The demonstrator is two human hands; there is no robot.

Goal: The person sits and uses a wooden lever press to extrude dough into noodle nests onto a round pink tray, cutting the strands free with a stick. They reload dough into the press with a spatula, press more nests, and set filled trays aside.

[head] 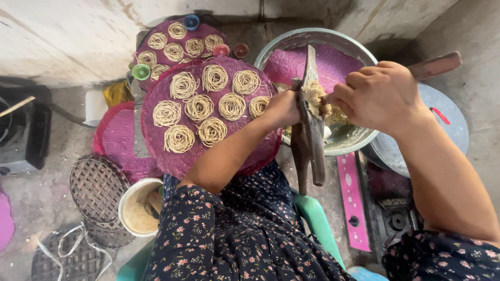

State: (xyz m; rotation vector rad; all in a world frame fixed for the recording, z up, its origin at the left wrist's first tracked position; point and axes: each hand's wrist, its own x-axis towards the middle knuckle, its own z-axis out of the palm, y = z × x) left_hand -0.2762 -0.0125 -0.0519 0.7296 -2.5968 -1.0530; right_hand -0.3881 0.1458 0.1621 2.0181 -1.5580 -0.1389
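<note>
My left hand point(282, 108) grips a dark wooden noodle press point(308, 136), held upright over my lap. My right hand point(379, 96) pinches a lump of pale dough point(318, 100) at the press's open top. Behind the press sits a metal bowl point(281, 43) holding more dough and a purple mat. In front of me a round purple woven mat point(159, 88) carries several coiled noodle nests point(199, 107). A second purple mat point(156, 28) with more nests lies farther back.
A white tub point(126, 196) of flour stands at lower left beside dark woven baskets point(95, 187). A metal lid point(449, 134) lies at right near a gas stove point(391, 216) with a pink front. Small coloured cups point(140, 72) sit near the far mat. Concrete walls close the back.
</note>
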